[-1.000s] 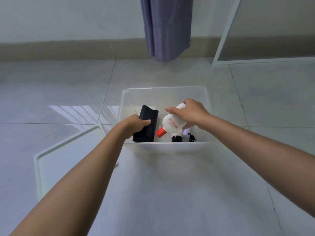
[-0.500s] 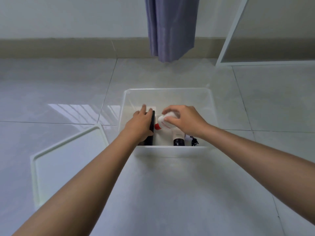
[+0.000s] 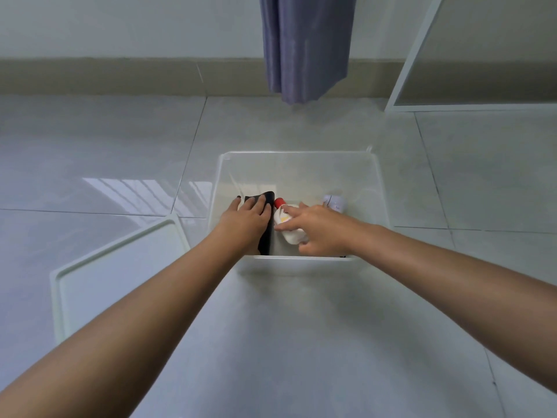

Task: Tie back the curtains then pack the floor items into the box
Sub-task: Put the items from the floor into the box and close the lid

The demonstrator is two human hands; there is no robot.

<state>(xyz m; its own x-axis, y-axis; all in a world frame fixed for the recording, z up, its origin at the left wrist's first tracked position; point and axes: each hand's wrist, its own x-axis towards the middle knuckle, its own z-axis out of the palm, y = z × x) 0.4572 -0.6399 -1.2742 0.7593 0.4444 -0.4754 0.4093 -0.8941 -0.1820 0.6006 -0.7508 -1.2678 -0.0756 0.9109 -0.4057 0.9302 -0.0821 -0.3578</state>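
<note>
A clear plastic box (image 3: 378, 188) stands open on the tiled floor. Inside it, a black pouch (image 3: 267, 239) lies along the left side, and my left hand (image 3: 245, 220) rests flat on it with fingers straight. Beside the pouch lies a white bottle (image 3: 291, 235) with a red cap (image 3: 279, 202) pointing away from me. My right hand (image 3: 321, 229) holds the bottle between forefinger and thumb. A small white item (image 3: 335, 202) sits in the box to the right. The purple curtain (image 3: 304, 46) hangs gathered at the wall behind.
The box's white lid (image 3: 120, 267) lies flat on the floor to the left, touching the box's near left corner. A white-framed glass door (image 3: 417, 52) stands at the back right. Glossy tiles surround the box.
Both hands have sunk lower into the box. The bottle turned so its cap points away, and it now lies on the bottom. My left hand went from gripping the pouch to lying flat on it.
</note>
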